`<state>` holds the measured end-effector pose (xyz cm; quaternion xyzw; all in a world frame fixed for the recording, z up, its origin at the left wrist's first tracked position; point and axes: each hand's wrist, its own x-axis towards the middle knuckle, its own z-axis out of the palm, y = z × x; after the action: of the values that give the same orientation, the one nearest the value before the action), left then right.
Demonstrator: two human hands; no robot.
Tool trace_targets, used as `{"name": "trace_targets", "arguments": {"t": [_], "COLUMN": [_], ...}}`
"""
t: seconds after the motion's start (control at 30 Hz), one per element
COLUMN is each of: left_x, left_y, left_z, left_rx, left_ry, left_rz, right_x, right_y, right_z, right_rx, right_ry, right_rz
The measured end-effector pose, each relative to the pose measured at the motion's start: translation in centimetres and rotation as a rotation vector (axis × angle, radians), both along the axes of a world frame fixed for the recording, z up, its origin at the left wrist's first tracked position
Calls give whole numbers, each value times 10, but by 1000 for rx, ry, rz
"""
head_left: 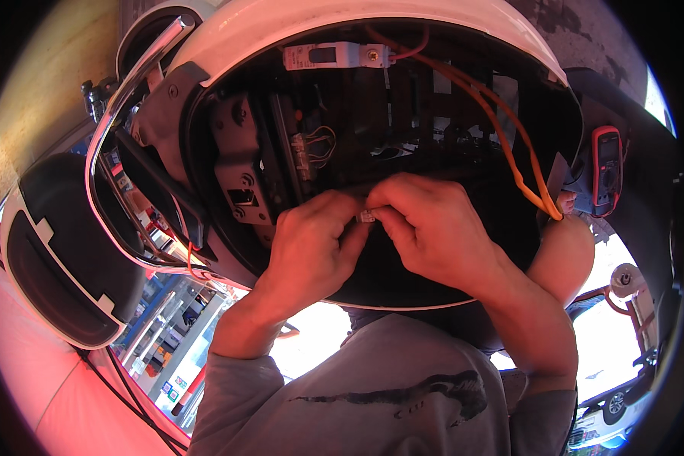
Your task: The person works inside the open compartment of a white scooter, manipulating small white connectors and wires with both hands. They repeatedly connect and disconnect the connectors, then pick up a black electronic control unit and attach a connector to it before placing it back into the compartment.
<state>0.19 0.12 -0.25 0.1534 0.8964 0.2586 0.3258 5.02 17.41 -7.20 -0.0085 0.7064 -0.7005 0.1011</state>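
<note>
My left hand [318, 242] and my right hand [425, 228] meet over the dark open compartment [456, 281] of a white-rimmed body, fingers pinched around a small pale connector [367, 216]. Much of that piece is hidden by my fingertips. Above my hands, a white breaker-like switch [336, 55] sits near the upper rim, with a red wire running from it. Thin pale wires [319, 148] lie bunched left of centre, beside a grey metal bracket [239, 167]. Orange cables [517, 152] loop down the compartment's right side.
A red-edged multimeter [606, 171] rests at the right edge. A chrome rail [106, 129] curves along the left, beside a dark padded piece [61, 273]. My knee [570, 251] is beside my right forearm. A parked vehicle [608, 422] shows at lower right.
</note>
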Motion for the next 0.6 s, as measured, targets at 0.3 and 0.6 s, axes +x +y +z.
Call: {"name": "trace_targets", "arguments": {"t": [0.3,0.6], "left_x": [-1,-2], "left_y": [0,3], "left_z": [0,2], "left_rx": [8,-6], "left_ry": [5,-12], "left_rz": [-9,11], "right_x": [2,3], "right_y": [-4,-2], "right_z": [-3,-1], "right_rx": [22,5], "right_ry": [91,40], "right_rz": [-46,-30]}}
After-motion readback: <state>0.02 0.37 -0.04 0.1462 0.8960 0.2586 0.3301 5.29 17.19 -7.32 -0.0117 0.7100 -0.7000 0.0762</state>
